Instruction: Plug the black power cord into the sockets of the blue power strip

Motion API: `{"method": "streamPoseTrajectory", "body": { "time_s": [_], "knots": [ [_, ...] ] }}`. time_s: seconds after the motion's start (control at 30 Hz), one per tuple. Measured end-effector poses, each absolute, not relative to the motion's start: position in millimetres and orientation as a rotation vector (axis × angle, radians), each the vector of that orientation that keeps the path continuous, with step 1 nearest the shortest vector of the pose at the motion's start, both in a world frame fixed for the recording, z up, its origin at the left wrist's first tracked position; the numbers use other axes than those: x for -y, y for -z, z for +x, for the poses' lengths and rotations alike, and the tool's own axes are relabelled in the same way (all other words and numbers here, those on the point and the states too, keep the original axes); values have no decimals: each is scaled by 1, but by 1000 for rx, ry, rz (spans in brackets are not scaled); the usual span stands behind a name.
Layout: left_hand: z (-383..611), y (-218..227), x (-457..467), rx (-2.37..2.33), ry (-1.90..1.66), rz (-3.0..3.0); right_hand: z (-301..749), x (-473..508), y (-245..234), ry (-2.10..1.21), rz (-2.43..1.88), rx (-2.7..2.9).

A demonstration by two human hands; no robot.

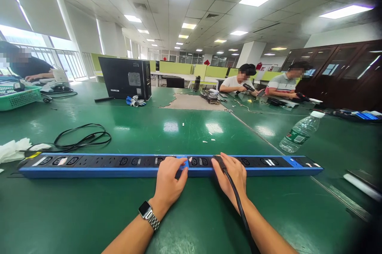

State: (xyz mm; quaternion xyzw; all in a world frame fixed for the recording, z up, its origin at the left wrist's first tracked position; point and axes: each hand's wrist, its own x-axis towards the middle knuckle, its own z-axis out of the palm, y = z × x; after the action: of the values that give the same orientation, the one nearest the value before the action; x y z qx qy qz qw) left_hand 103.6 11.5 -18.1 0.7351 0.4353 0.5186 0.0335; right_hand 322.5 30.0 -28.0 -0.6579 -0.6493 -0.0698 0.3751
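Observation:
A long blue power strip [89,166] with a black socket face lies across the green table in front of me. My left hand [169,182], a watch on its wrist, rests on the strip near its middle, fingers curled over the top. My right hand [232,176] is closed on a black plug [219,161] pressed against the strip's sockets. The plug's black cable [243,216] runs back along my right forearm.
A coiled black cord [83,138] and white cloth [13,148] lie at the left. A tilted water bottle [300,132] stands at the right. A black computer case [125,78] and green basket [19,98] sit farther back. Three people sit at the table's far sides.

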Motion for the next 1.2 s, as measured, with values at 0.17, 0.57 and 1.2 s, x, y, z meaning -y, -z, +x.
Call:
{"method": "streamPoseTrajectory", "body": {
  "time_s": [0.17,0.57,1.2],
  "knots": [
    [104,18,-11,-1357,-1592,2260,322,-31,31,202,-1672,1680],
    [106,17,-13,-1360,-1555,2322,329,-39,46,225,-1532,1572],
    [112,15,-9,-1325,-1364,2482,325,-32,33,59,-1192,1426]
  ]
}}
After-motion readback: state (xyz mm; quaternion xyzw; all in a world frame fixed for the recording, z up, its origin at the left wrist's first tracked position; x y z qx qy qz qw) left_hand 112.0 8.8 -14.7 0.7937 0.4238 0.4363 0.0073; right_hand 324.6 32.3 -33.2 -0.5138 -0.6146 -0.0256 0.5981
